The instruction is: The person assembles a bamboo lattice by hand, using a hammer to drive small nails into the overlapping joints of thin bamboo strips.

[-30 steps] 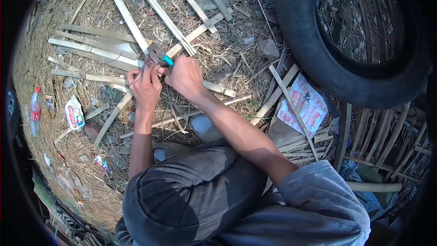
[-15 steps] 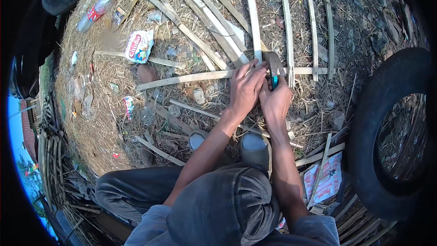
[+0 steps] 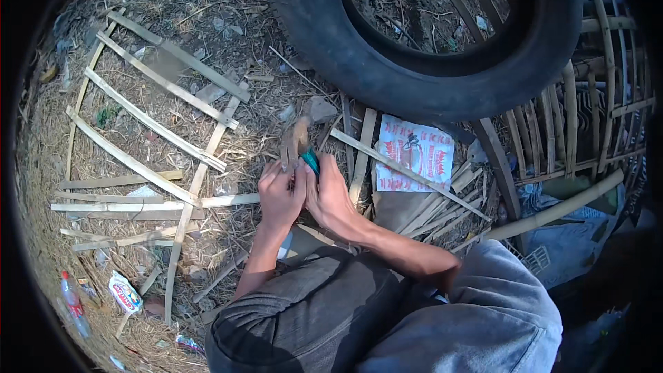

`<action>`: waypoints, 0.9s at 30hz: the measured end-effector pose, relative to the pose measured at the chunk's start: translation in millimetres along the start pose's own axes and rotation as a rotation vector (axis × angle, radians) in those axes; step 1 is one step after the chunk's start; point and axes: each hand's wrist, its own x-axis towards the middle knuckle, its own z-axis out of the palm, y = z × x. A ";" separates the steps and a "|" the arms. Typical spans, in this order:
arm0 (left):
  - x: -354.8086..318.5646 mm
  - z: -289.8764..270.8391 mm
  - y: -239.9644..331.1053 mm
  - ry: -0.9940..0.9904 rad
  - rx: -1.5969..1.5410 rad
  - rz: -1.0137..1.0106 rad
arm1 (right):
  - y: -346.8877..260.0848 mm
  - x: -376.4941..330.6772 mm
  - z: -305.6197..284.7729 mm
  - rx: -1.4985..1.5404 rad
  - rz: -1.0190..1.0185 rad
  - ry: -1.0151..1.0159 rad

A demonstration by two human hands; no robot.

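My right hand (image 3: pixel 332 195) is wrapped round the teal handle of a hammer (image 3: pixel 310 160). The claw head points up and away from me and is a little blurred. My left hand (image 3: pixel 279 197) is held close beside it, fingers bent and pressed together near the hammer; what they pinch, if anything, is too small to make out. To the left of both hands lies a lattice of pale bamboo strips, with a long cross strip (image 3: pixel 181 229) under the ends of several others. One slat (image 3: pixel 231 199) reaches from that lattice to my left hand.
A large black tyre (image 3: pixel 414 86) lies beyond my hands. Right of them are a printed white and red sheet (image 3: pixel 412 154), loose strips (image 3: pixel 442 211) and a bamboo rack (image 3: pixel 570 121). A plastic bottle (image 3: pixel 74 304) and a crumpled wrapper (image 3: pixel 125 293) lie at lower left.
My view has turned to the right, so the lattice now lies at left and the tyre ahead. Both hands, with the hammer, have moved right, away from the strip crossing they were at.
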 end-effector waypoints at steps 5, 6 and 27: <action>-21.5 116.3 49.6 -0.582 -0.446 -0.366 | 83.5 -66.2 -86.6 -0.217 0.346 0.262; -21.6 128.7 48.9 -0.577 -0.462 -0.415 | 88.6 -67.4 -90.9 -0.211 0.309 0.301; -45.0 197.4 43.5 -0.059 -0.494 -0.760 | 226.1 2.7 -150.9 -0.670 0.668 0.439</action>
